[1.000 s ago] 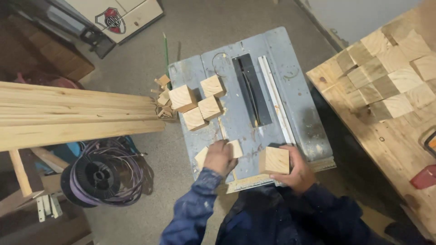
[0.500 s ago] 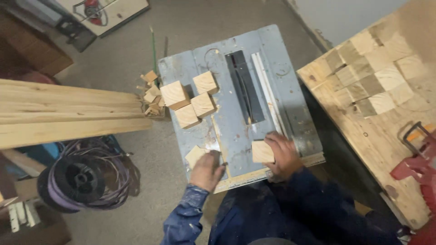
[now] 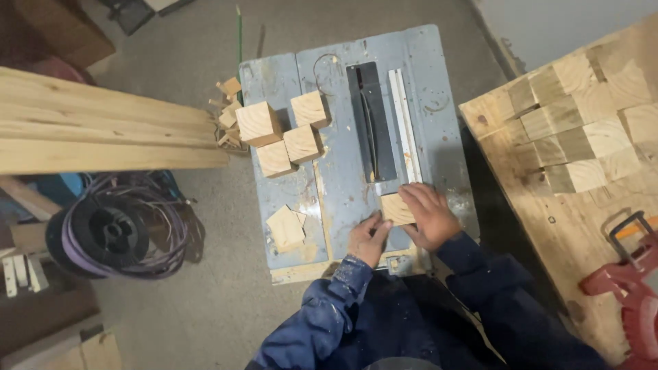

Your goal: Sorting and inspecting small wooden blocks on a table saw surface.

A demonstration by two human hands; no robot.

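Head view: both hands on a wood block (image 3: 396,209) at the saw table (image 3: 439,103).
Right hand (image 3: 428,216), earlier lifting it, now presses it flat near the blade slot (image 3: 370,123); left hand (image 3: 369,238) has joined, fingertips steadying its near edge.

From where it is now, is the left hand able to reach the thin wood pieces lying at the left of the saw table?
Probably yes. The left hand rests against the small wood block, and the thin wood pieces lie just to its left on the saw table, with only bare surface between them.
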